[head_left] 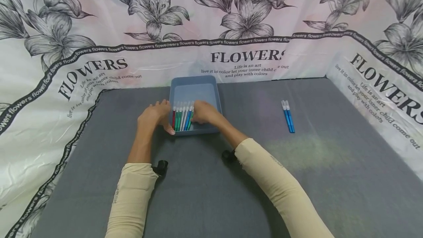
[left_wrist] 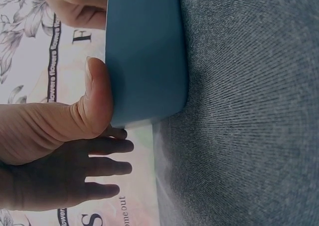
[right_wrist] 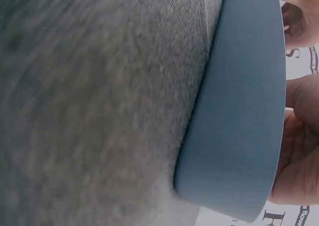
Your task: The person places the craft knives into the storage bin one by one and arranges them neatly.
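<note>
In the head view, a blue-grey tray (head_left: 195, 80) holds a row of markers (head_left: 181, 118) with white caps and red, green, white and blue barrels. My left hand (head_left: 155, 115) is at the tray's left side. In the left wrist view its thumb (left_wrist: 97, 99) touches the tray wall near a corner, with the other fingers straight outside it. My right hand (head_left: 205, 112) is inside the tray, against the right end of the row, beside a green marker (head_left: 190, 120). In the right wrist view its fingers (right_wrist: 299, 151) look bent behind the tray wall, which hides their tips and any hold.
Two blue markers (head_left: 288, 116) with white caps lie side by side on the grey cloth (head_left: 198, 186), right of the tray. Behind and beside the table hangs a white curtain (head_left: 145, 67) with flower drawings and lettering.
</note>
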### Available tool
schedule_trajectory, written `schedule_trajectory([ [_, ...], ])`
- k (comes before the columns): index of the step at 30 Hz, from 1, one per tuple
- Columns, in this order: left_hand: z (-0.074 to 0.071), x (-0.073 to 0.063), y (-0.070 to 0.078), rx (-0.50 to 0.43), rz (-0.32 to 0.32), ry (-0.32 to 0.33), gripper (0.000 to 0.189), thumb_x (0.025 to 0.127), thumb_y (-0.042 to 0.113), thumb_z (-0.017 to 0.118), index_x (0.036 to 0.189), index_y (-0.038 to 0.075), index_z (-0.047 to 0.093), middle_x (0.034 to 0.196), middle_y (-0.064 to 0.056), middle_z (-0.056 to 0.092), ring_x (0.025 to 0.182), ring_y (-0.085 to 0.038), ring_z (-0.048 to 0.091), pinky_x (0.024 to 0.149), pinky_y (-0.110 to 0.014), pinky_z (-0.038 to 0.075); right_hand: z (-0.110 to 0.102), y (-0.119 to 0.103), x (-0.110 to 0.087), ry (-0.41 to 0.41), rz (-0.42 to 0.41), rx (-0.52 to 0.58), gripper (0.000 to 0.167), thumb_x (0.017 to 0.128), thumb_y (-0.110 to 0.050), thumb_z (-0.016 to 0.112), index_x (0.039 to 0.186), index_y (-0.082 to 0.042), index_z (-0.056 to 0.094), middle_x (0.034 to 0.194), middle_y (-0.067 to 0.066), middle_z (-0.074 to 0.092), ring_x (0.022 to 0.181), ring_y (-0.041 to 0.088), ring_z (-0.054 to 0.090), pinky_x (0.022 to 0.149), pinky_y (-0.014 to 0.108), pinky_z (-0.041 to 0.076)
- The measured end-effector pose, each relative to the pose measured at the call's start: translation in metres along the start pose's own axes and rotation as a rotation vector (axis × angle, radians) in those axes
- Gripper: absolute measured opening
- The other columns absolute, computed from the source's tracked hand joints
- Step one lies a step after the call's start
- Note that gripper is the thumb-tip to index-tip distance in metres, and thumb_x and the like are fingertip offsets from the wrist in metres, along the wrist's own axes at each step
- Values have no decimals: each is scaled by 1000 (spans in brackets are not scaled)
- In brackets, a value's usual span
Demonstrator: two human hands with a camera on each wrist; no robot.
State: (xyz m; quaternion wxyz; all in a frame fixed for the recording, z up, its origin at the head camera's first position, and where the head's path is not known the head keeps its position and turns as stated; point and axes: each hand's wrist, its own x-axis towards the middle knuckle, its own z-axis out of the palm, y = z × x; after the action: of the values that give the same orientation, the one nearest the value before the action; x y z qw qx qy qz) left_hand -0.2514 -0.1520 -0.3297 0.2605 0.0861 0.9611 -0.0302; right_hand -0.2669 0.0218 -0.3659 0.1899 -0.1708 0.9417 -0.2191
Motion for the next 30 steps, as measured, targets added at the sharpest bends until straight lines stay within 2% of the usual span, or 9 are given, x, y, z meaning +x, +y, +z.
schedule_trajectory([
  [3,1,-1,0,-7,0,11,129,82,43,90,163,-13,7,172,-33,7,162,-49,12,132,-61,17,-5,2,-6,-4,5,-1,29,99,-12,71,72,-1,69,58,2,55,49,11,41,51,23,39],
  [6,1,-2,0,-15,-1,26,129,81,43,90,162,-13,8,172,-33,8,161,-49,13,131,-61,18,-10,5,-13,13,7,6,14,98,-12,71,91,-1,75,70,1,62,56,10,47,52,22,41],
  [11,1,-2,-1,-36,-6,27,129,81,41,91,163,-13,7,172,-33,7,161,-50,12,131,-61,17,-22,13,-28,47,-31,1,35,101,-15,68,68,-6,63,59,-4,43,53,10,34,53,25,32],
  [13,2,-2,0,-43,-7,21,129,81,41,91,163,-12,6,173,-32,6,161,-50,11,131,-62,17,-26,18,-35,76,-40,-7,33,102,-17,67,70,-6,65,61,-3,46,55,10,37,56,26,35],
  [14,2,-2,0,-47,-8,18,129,81,41,91,163,-12,6,173,-32,6,161,-50,11,131,-62,17,-29,21,-38,93,-42,-6,28,102,-18,68,77,-5,71,65,-1,54,57,11,44,59,27,39],
  [16,2,-2,0,-50,-9,15,128,82,41,90,163,-12,6,173,-32,5,161,-50,11,131,-62,18,-33,27,-44,125,-32,-1,19,101,-19,68,94,-4,77,81,4,70,67,14,59,66,29,47],
  [18,2,-1,0,-54,-10,17,129,81,41,91,163,-12,6,173,-32,6,161,-50,12,131,-62,18,-37,33,-50,150,-15,3,18,101,-19,69,103,-3,78,96,8,75,74,17,64,69,31,50],
  [25,1,-2,-2,-41,-24,26,130,81,42,91,163,-12,6,173,-32,7,161,-50,14,131,-62,20,-50,59,-66,202,8,17,23,100,-20,68,97,0,79,86,8,71,71,17,56,68,33,47],
  [30,3,-1,-2,-76,-39,17,130,81,41,91,165,-8,5,174,-29,4,162,-49,11,131,-62,19,-65,87,-83,206,43,38,28,101,-20,67,109,4,78,104,21,78,84,26,68,77,39,55],
])
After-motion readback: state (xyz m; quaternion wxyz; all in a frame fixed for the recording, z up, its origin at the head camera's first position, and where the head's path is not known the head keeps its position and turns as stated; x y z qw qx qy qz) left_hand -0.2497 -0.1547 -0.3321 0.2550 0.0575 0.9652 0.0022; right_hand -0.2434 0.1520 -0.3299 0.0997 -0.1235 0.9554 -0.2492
